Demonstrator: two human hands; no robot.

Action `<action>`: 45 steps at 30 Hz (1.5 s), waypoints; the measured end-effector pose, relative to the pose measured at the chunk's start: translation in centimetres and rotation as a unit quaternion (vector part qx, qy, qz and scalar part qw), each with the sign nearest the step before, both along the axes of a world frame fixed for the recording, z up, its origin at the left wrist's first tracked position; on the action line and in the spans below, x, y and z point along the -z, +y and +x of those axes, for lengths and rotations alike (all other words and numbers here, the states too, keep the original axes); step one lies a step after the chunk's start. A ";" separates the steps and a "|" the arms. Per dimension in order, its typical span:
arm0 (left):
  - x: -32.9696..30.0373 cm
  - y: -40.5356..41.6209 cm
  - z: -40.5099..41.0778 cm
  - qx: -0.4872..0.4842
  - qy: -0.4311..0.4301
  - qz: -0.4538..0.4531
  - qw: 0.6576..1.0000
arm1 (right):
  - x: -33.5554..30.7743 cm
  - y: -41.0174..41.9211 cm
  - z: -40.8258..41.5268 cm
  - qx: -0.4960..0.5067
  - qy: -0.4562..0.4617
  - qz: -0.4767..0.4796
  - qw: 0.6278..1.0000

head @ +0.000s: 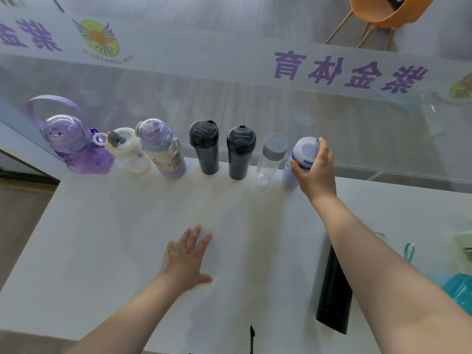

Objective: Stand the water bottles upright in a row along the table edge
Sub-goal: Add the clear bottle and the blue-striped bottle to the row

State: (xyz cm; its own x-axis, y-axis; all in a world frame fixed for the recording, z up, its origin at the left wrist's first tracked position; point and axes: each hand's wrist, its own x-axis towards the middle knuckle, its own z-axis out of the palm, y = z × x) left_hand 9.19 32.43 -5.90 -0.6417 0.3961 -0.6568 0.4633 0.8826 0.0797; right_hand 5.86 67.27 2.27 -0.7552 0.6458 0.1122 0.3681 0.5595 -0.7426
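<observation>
The right hand [316, 166] is wrapped around the upper part of a pale blue-and-white bottle [297, 162], thumb on the near side and fingers curled over the far side by the lid; the bottle stands upright at the right end of the row along the far table [127, 238] edge, at about one o'clock from the viewer. To its left, each just beside the next, stand a clear bottle with a grey cap [270, 159], two dark smoky tumblers [240, 154] with flip lids, then three rounded plastic children's bottles in lilac and white [163, 149]. The left hand [189, 259] lies flat and spread on the matte white tabletop, holding nothing. The likely next piece is the black cylindrical flask [332, 297], smooth and probably metal, lying on its side at four o'clock, partly under the right forearm. Its long axis runs roughly twelve to six, so the right hand is nearer. A teal bottle [459, 292] waits at the right edge
</observation>
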 end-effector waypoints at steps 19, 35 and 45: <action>-0.2 -0.1 0.2 0.003 0.016 0.004 1.000 | -0.6 0.5 0.7 -0.013 -0.011 0.062 0.998; -0.1 1.8 2.6 0.003 0.027 0.054 0.998 | 1.9 -4.2 20.6 -0.022 -0.122 0.049 0.991; 0.3 6.5 6.1 0.067 0.017 0.073 0.995 | 2.7 -3.7 27.1 -0.041 -0.222 0.006 0.974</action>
State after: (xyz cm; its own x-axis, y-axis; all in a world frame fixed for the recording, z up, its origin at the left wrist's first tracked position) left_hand 15.27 38.96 -6.23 -0.5981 0.5688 -0.5646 0.5806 0.7931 0.1840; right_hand 32.92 63.61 -0.43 -0.7800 0.5820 -0.2302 0.6055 0.6088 -0.5125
